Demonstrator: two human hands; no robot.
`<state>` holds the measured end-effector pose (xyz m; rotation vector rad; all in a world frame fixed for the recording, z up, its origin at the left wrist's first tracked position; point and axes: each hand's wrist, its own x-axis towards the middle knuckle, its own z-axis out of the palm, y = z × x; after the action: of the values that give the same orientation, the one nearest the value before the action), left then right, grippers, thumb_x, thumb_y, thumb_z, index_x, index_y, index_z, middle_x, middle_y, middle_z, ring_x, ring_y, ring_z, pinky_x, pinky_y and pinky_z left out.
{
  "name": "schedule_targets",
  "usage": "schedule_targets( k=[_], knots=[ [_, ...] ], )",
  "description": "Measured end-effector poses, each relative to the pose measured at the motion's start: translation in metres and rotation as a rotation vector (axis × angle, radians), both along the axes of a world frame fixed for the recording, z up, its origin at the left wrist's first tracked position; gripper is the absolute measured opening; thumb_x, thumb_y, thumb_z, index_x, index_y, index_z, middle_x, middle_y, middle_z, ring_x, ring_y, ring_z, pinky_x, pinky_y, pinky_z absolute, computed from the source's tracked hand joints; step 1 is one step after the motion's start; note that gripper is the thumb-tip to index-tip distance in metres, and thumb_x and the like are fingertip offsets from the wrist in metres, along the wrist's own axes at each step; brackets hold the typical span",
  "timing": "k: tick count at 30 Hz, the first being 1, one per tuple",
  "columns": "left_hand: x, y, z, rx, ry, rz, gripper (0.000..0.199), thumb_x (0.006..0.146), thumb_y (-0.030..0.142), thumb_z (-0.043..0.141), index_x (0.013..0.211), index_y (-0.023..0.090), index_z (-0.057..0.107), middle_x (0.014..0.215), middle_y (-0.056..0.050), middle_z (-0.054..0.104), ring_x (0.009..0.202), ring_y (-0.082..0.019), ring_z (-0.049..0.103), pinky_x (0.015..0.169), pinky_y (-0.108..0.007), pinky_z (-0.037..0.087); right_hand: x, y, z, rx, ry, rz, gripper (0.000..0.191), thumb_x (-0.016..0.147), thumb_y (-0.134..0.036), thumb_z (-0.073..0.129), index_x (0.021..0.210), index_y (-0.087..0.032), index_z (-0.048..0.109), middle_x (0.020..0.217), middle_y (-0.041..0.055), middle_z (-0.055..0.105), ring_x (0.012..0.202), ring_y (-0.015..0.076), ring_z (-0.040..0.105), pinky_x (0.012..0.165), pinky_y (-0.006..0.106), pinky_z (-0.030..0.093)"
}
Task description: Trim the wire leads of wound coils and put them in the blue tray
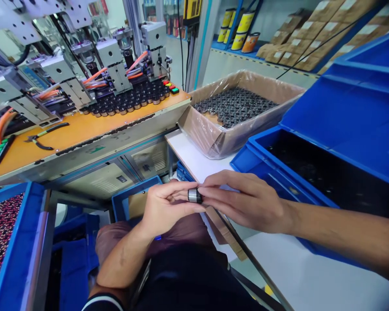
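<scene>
Between my two hands, above my lap, is a small cylindrical part [194, 195] with a silver metal band and a black end. My left hand [165, 207] pinches it between the thumb and fingers. From the other side, the fingertips of my right hand [246, 198] are closed on its black end. Fingers cover part of it, so its exact kind does not show. Many similar black-and-metal parts [126, 101] stand in rows on the orange bench top [81, 134] at the left.
A plastic-lined carton [210, 140] of black parts stands on a white table [194, 157]. Right of it is a blue bin [256, 151] with a dark interior. Pliers [42, 139] lie below the machine fixtures [61, 69]. Another blue bin [17, 233] holds small red-and-black pieces.
</scene>
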<state>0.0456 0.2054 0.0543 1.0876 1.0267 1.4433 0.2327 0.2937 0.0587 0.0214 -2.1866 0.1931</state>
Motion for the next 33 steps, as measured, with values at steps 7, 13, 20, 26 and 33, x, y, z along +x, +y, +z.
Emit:
schedule_targets(
  k=[7, 13, 20, 26, 33],
  knots=[
    [0.005, 0.001, -0.002, 0.034, 0.017, 0.096, 0.047, 0.049, 0.012, 0.094, 0.093, 0.022, 0.079, 0.089, -0.004, 0.081, 0.081, -0.019, 0.077, 0.077, -0.026, 0.065, -0.006, 0.001, -0.001, 0.126, 0.051, -0.077, 0.013, 0.096, -0.01, 0.06, 0.108, -0.006, 0.061, 0.097, 0.0128, 0.065, 0.09, 0.0171, 0.064, 0.076, 0.028, 0.059],
    [0.022, -0.002, -0.01, 0.127, 0.001, 0.157, 0.042, 0.06, 0.011, 0.09, 0.098, 0.023, 0.077, 0.099, -0.004, 0.08, 0.092, -0.018, 0.076, 0.084, -0.026, 0.063, -0.003, 0.001, 0.0, 0.162, 0.08, -0.16, 0.011, 0.099, -0.017, 0.055, 0.105, -0.009, 0.059, 0.091, 0.0115, 0.067, 0.087, 0.018, 0.065, 0.075, 0.031, 0.06],
    [-0.001, 0.001, 0.002, 0.513, 0.549, 0.216, 0.044, 0.062, 0.012, 0.089, 0.103, 0.024, 0.077, 0.094, -0.005, 0.078, 0.085, -0.017, 0.073, 0.079, -0.027, 0.061, -0.004, -0.008, 0.002, -0.024, 0.054, -0.046, 0.024, 0.093, -0.004, 0.054, 0.116, -0.011, 0.056, 0.1, 0.0118, 0.067, 0.094, 0.0189, 0.066, 0.083, 0.034, 0.062],
    [0.005, -0.006, 0.001, 0.597, 0.566, 0.33, 0.046, 0.061, 0.009, 0.089, 0.102, 0.027, 0.078, 0.087, -0.002, 0.078, 0.076, -0.013, 0.071, 0.072, -0.023, 0.058, -0.006, -0.014, 0.003, -0.104, 0.026, -0.002, 0.03, 0.091, -0.002, 0.054, 0.12, -0.01, 0.056, 0.103, 0.0125, 0.065, 0.097, 0.0198, 0.064, 0.087, 0.035, 0.061],
    [0.02, -0.001, -0.016, 0.094, -0.157, 0.03, 0.037, 0.066, 0.03, 0.089, 0.1, 0.026, 0.076, 0.107, -0.004, 0.074, 0.098, -0.017, 0.071, 0.087, -0.027, 0.056, -0.006, -0.01, 0.001, -0.093, 0.061, -0.044, 0.029, 0.088, -0.003, 0.058, 0.115, -0.014, 0.057, 0.1, 0.0114, 0.06, 0.095, 0.0225, 0.062, 0.08, 0.038, 0.061]
  ],
)
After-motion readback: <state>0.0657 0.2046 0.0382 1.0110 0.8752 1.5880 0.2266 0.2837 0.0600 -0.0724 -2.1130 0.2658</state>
